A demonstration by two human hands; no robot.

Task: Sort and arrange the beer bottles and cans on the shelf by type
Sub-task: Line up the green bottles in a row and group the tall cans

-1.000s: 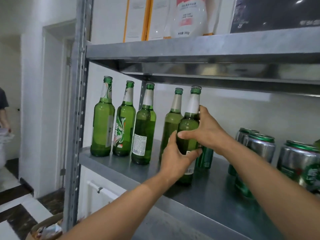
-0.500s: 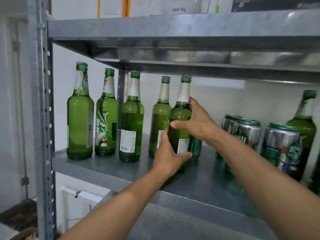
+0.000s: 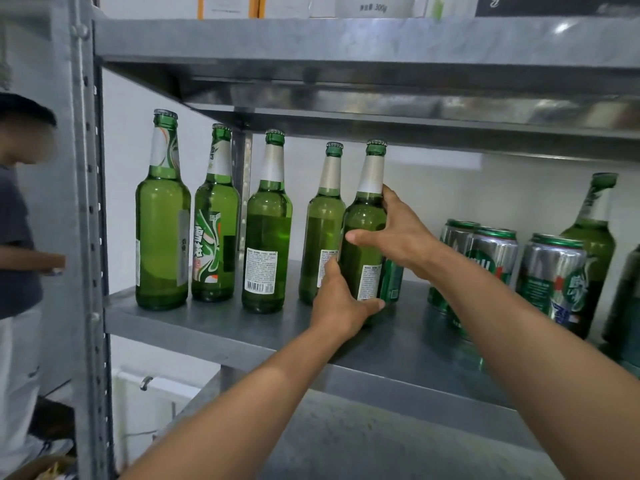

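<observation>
Grip unchanged: left hand [image 3: 341, 306] low and right hand [image 3: 398, 233] at the shoulder still clasp the fifth bottle [image 3: 365, 220], upright on the shelf [image 3: 214, 327] just beside the bottle row [image 3: 266, 237], so placement appears nearly complete.

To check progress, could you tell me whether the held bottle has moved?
Yes: the held bottle went deeper into the shelf, nearly in line with the neighbouring bottle.

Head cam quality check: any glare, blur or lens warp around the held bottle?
Head view: held bottle sharp and evenly lit; specular hotspot on the upper shelf at top right; silver cans carry bright reflections; far-right bottle soft and leaning, likely wide-angle warp at the frame edge.
</observation>
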